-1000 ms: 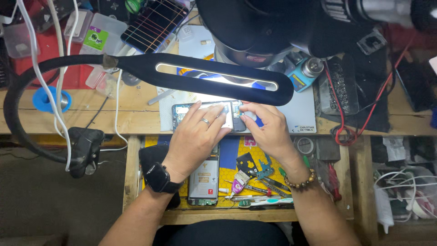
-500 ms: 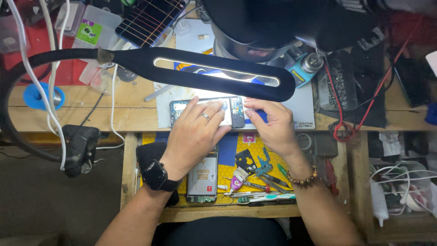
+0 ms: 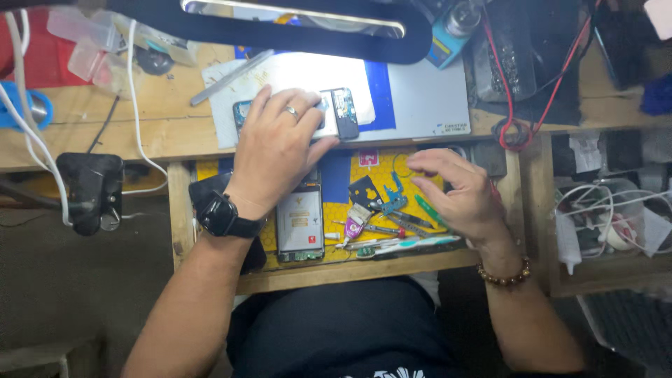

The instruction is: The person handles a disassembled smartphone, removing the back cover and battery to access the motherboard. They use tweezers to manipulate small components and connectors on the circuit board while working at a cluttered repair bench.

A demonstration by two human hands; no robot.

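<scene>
A person's left hand [image 3: 280, 150] lies flat, fingers spread, pressing an opened dark smartphone with exposed metal innards [image 3: 336, 112] onto a pale mat at the front edge of the wooden table [image 3: 140, 133]. The right hand [image 3: 458, 192] hovers empty, fingers loosely curled, over a yellow honeycomb-textured tray [image 3: 371, 168] below, which holds thin screwdrivers [image 3: 392, 231] and small blue plastic picks [image 3: 393, 199]. The phone sits near the edge; a slip of the palm could likely push it off or scratch its bare parts.
</scene>
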